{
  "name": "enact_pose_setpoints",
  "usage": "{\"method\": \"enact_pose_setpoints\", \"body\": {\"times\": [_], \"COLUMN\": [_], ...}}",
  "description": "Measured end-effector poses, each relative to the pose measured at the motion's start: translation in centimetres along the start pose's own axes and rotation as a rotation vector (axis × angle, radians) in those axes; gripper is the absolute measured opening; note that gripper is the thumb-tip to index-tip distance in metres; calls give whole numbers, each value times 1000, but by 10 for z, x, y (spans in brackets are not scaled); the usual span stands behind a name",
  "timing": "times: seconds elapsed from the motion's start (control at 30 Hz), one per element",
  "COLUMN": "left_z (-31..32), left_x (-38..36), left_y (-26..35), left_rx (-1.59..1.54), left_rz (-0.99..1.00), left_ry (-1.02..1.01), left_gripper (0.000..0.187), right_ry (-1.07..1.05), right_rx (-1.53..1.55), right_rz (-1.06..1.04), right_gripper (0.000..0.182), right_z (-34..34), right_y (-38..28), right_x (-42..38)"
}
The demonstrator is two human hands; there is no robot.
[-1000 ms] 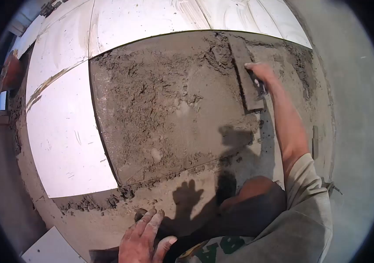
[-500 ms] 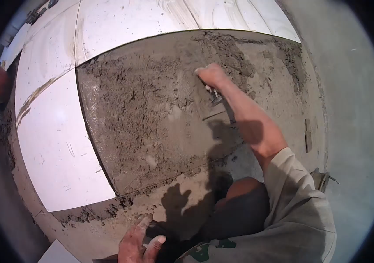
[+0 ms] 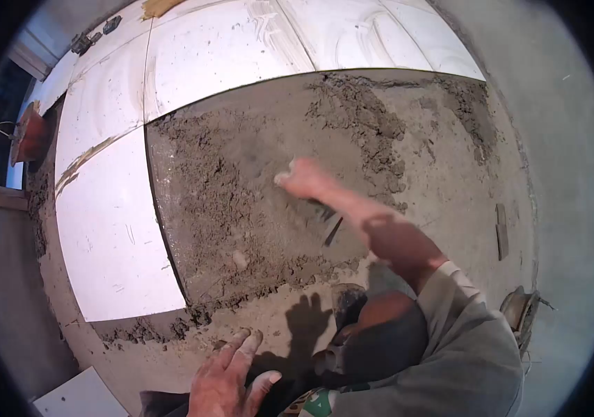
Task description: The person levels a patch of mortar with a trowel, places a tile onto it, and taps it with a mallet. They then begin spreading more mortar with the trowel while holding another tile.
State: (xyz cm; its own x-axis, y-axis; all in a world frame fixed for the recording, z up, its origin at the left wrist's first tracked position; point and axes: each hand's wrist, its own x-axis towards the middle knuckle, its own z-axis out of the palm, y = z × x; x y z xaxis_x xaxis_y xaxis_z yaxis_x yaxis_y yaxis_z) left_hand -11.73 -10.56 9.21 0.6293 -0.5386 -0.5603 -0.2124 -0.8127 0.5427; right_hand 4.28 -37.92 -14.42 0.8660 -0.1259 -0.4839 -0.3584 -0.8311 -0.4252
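Wet grey mortar lies in a rough, lumpy bed on the floor, with a smoother patch around my right hand. My right hand is closed over the handle of a trowel, reaching out over the middle of the bed. The trowel's blade shows as a dark edge beneath my forearm; its handle is mostly hidden by the hand. My left hand is held low near my body, its dusty fingers stretched out and thumb apart, with nothing in it.
White tiles border the mortar at the left and far side. A reddish bucket stands at far left. A spool and a thin strip lie to the right. A loose white tile is at lower left.
My right hand has swept the trowel leftward and nearer to me across the mortar. My left hand has risen slightly, and the camera view has shifted a little.
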Motion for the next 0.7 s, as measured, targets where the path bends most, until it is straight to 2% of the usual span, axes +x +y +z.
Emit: {"method": "enact_pose_setpoints", "body": {"times": [0.1, 0.17, 0.33, 0.43, 0.47, 0.53, 0.63, 0.7], "left_z": [10, 8, 3, 2, 1, 0, -2, -3], "left_x": [-4, -5, 2, 4, 6, 7, 10, 12], "left_y": [-22, -30, -57, -77, -85, -101, -122, -131], "left_rx": [-87, -84, -104, -187, -235, -303, -397, -527], "left_rz": [96, 77, -10, -3, 16, 26, -53, -148], "left_ry": [42, 45, 23, 46, 70, 82, 41, 79], "left_gripper": [51, 51, 50, 49, 48, 47, 46, 44], "right_ry": [128, 296, 332, 288, 251, 215, 218, 188], "right_rx": [24, -1, -4, -20, 105, 38, -77, -33], "right_rz": [143, 250, 319, 328, 355, 359, 362, 250], "right_gripper": [51, 51, 55, 57, 57, 56, 53, 53], "right_z": [-48, -58, -90, -85, -78, -74, -65, -49], "right_y": [24, 64, 105, 97, 93, 79, 72, 52], "right_x": [2, 37, 85, 101, 101, 99, 103, 96]}}
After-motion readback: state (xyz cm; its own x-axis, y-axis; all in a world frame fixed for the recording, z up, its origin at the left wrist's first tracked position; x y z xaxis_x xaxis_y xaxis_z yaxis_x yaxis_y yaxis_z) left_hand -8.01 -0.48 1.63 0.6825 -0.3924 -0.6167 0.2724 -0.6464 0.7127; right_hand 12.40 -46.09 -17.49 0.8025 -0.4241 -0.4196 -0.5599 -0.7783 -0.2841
